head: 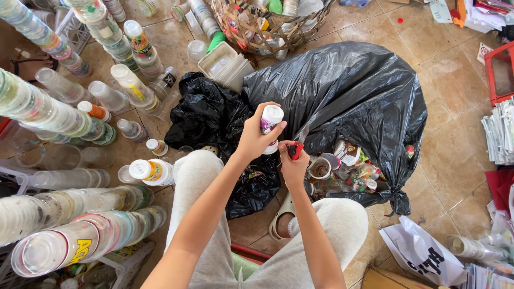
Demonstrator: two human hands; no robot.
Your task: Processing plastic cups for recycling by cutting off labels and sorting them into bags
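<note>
Hands over the black rubbish bag (pixel 348 91): I see the left hand (pixel 256 138) wrapped around a small white bottle (pixel 270 122), holding it upright above the knees. Right hand (pixel 293 163) clenches a red-handled cutter (pixel 296 149), blade just beside the bottle.

Stacked cups (pixel 80 241) lie on the floor (pixel 455 155) at left. Loose bottles (pixel 131 85) lie beyond them. Large bag (pixel 348 96) sits ahead, right of centre, with cups and wrappers in its mouth. Basket (pixel 267 24) stands behind the bag. Paper stacks (pixel 500 131) lie far right.
</note>
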